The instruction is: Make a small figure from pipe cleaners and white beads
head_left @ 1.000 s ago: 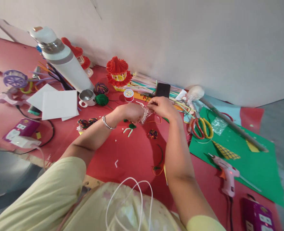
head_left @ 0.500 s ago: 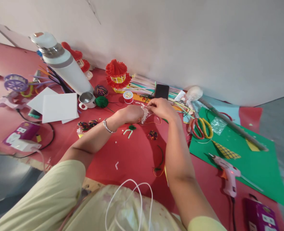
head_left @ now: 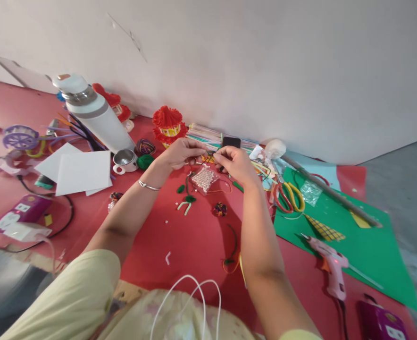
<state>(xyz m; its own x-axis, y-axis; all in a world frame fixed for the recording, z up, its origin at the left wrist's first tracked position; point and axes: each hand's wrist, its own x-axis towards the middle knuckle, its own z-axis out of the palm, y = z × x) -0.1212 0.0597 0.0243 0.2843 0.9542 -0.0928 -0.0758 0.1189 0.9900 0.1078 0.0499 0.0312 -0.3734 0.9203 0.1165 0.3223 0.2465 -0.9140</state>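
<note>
My left hand [head_left: 184, 154] hangs above the far middle of the table, thumb and fingertips pinched together. Facing it, my right hand [head_left: 235, 163] is also closed in a pinch. Whatever lies between the fingertips is too small to make out. Just below and between the hands lies a clear packet of white pearl beads [head_left: 204, 179] on the red table. Near it are green yarn bits [head_left: 190, 199], a pale bent stick piece [head_left: 184, 207] and a small multicoloured yarn pompom [head_left: 220, 209].
At left stand a white flask [head_left: 100, 118], a steel-lined cup [head_left: 125, 162] and white cards [head_left: 84, 173]. Behind are a red fringed lantern [head_left: 168, 123] and a black phone [head_left: 231, 142]. Scissors [head_left: 293, 197] and a pink glue gun [head_left: 330, 264] lie at right, by green paper [head_left: 371, 255].
My left hand has come off the bead packet and risen, uncovering it. Both hands are now raised beyond the packet, fingertips facing. The camera view has tilted slightly.
</note>
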